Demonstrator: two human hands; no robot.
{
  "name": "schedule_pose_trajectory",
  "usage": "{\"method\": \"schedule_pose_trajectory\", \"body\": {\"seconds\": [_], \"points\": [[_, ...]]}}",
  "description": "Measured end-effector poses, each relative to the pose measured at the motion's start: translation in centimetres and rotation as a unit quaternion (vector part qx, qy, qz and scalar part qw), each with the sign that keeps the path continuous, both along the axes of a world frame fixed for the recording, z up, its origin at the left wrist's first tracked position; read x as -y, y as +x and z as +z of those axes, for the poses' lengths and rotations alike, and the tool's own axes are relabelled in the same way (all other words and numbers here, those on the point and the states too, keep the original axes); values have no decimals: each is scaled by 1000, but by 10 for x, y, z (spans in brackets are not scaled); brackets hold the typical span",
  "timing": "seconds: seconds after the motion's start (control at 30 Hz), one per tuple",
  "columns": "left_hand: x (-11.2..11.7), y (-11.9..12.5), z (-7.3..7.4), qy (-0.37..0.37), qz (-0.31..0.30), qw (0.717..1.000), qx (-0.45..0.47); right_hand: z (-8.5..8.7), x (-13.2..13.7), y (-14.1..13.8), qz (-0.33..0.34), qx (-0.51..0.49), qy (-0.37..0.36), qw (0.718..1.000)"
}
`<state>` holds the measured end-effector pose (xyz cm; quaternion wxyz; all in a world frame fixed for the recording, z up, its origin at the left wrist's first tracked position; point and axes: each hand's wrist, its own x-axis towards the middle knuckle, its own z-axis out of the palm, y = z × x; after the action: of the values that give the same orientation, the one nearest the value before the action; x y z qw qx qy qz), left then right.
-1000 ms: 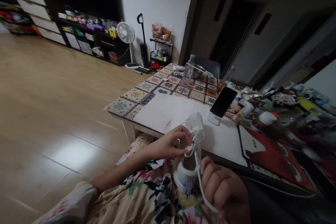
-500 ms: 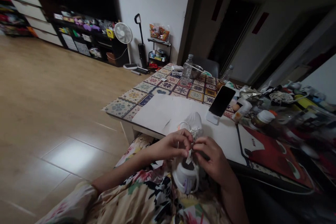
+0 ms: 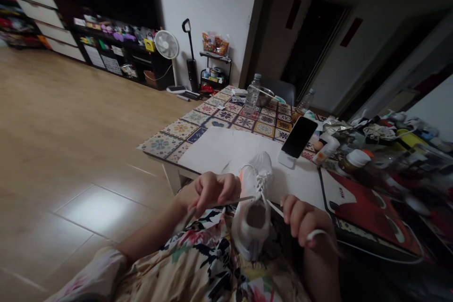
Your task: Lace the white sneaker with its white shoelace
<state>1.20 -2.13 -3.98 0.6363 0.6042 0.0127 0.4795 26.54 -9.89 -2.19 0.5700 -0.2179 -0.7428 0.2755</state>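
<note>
White sneaker [image 3: 253,207] is resting on the lap, toe against the tabletop [image 3: 226,151] edge; left hand [image 3: 211,191] and right hand [image 3: 304,219] are each gripping a lace end [image 3: 274,207], stretching both outward, taut.

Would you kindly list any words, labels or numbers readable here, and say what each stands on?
No text can be read for sure.
Red mat: small white lettering, too blurred.
Snack bags: print too small.
Bottles: labels unreadable.
White shoe: no visible marking.
</note>
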Motion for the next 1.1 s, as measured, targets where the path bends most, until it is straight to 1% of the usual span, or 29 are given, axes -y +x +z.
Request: {"method": "schedule_pose_trajectory", "body": {"seconds": [0.03,0.07,0.1,0.13,0.17,0.2,0.23,0.3,0.37,0.4,0.43,0.47,0.53,0.6,0.67,0.77,0.87,0.93,1.03,1.1], "points": [[-1,-1,2,31,-45,998,32,1,-1,1,53,-41,14,998],[-1,-2,4,63,-94,992,63,1,-2,3,113,-86,16,990],[-1,-3,7,87,-126,984,86,2,-3,4,156,-133,5,979],[1,-4,11,105,-149,978,100,2,-2,5,167,-171,-8,971],[3,-5,15,115,-165,974,99,2,-1,6,157,-201,-24,967],[7,-7,18,115,-170,975,84,2,1,6,129,-222,-41,966],[10,-8,22,106,-163,979,55,1,3,6,88,-232,-55,967],[19,-9,29,74,-124,989,-37,0,8,1,-28,-212,-62,975],[27,-5,34,31,-73,987,-139,-2,11,-7,-148,-128,-37,980],[31,-1,35,7,-54,983,-174,-2,13,-12,-191,-64,-14,979],[33,4,34,-16,-39,980,-196,-2,13,-17,-215,11,16,976],[35,10,34,-31,-27,978,-206,-2,14,-22,-220,85,48,971],[35,19,30,-41,9,979,-201,-1,13,-30,-194,193,102,956],[34,25,26,-32,50,980,-188,0,12,-35,-180,231,132,947],[33,27,23,-15,81,980,-181,1,11,-37,-185,240,135,943],[36,27,23,20,104,978,-179,3,11,-37,-185,240,130,944],[40,27,25,55,106,974,-192,2,13,-36,-186,231,127,947],[43,28,27,72,99,973,-197,-2,15,-35,-195,210,125,950],[44,28,29,90,92,972,-197,-12,15,-34,-219,124,112,961],[44,29,29,94,98,968,-210,-19,13,-34,-240,55,89,965]]}}
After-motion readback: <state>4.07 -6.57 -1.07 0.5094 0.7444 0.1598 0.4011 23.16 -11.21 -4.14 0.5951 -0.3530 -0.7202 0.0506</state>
